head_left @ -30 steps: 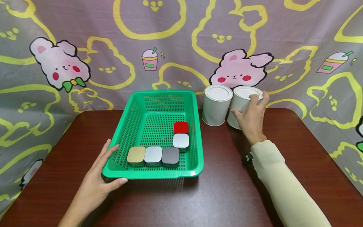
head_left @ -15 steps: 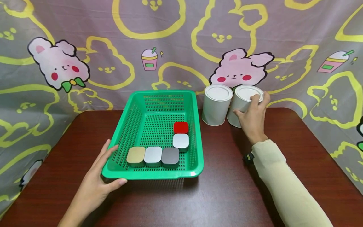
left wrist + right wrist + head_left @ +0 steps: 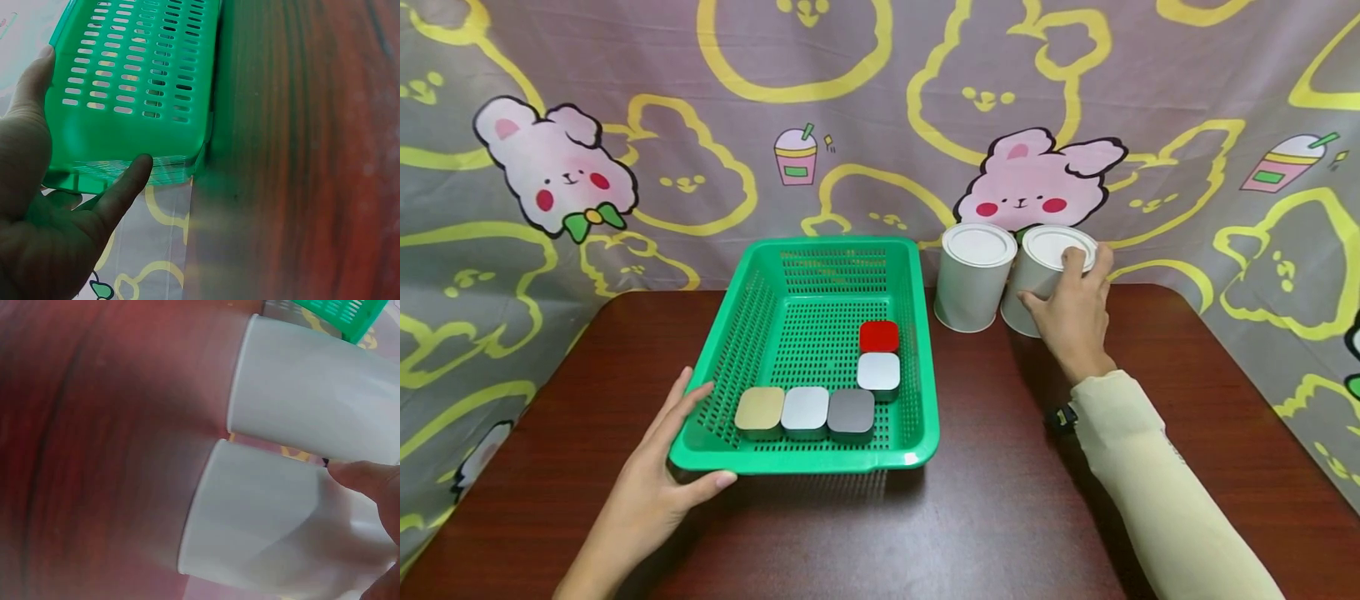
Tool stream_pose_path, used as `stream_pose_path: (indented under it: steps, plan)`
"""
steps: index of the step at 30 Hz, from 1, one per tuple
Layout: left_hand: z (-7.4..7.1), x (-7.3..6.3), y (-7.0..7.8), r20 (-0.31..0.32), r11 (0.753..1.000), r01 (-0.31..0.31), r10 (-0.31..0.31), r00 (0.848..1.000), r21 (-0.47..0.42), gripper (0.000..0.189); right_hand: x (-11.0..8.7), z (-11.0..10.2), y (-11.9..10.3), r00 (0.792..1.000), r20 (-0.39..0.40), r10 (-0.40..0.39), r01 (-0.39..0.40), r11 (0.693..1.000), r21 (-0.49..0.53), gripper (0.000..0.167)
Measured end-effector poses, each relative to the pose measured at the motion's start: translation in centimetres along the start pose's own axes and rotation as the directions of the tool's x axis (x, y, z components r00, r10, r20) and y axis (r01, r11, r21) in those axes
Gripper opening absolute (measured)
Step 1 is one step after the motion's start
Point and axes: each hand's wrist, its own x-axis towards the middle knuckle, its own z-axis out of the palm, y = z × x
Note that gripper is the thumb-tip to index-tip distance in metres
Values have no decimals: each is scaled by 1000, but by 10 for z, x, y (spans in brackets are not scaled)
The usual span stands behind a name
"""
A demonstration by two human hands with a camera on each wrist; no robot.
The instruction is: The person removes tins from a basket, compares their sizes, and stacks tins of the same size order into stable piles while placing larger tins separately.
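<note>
My left hand (image 3: pixel 651 479) holds the near left corner of a green perforated plastic basket (image 3: pixel 805 461), thumb at the front and fingers spread along the left rim. The basket's holed side wall (image 3: pixel 134 62) fills the upper part of the left wrist view. Two white lidded cans stand upright to the basket's right. My right hand (image 3: pixel 1070 312) grips the right can (image 3: pixel 1026 292) from its near right side. The thumb (image 3: pixel 362 478) lies on its wall facing the other can, with fingers over the lid's edge. Beside it, the left can (image 3: pixel 972 292) is untouched, a narrow gap between them.
In the basket lie several small rounded-square tins: a gold tin (image 3: pixel 760 411), a dark grey tin (image 3: pixel 851 412), a red tin (image 3: pixel 878 337) and silver ones. The dark wooden table (image 3: pixel 985 500) ends at a patterned cloth (image 3: pixel 865 108) hung behind.
The right can has shifted slightly right and back with my right hand on it, widening the gap to the left can a little. My left hand and the basket stay in place.
</note>
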Motion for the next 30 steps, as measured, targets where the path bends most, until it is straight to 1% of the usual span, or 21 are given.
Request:
stream_pose_path:
  steps: [2,8,13,16,21,26,30]
  plan:
    - [0,0,0,-2,1000,1,-1,1000,-1,104,0,-3,-1,1000,14,-8,8,1000,-19,76]
    - [0,0,-2,-1,1000,13,-13,1000,6,105,0,-11,-2,997,33,-65,66,997,-42,81]
    - [1,0,-1,-2,1000,11,-11,1000,3,104,-2,-19,-5,994,45,-101,102,994,-29,88]
    - [1,-1,-1,-2,1000,13,-13,1000,11,104,-3,-25,-7,992,46,-119,120,992,-21,90]
    - [1,-1,-1,-6,999,12,-12,1000,31,104,-8,-34,-14,989,28,-145,146,989,-9,90]
    - [1,-1,-1,-15,999,-2,2,1000,50,104,-13,-42,-22,981,-2,-195,195,981,15,86]
    - [2,-1,-1,-14,999,-7,8,1000,47,104,-17,-48,-30,971,-14,-238,238,969,65,82]
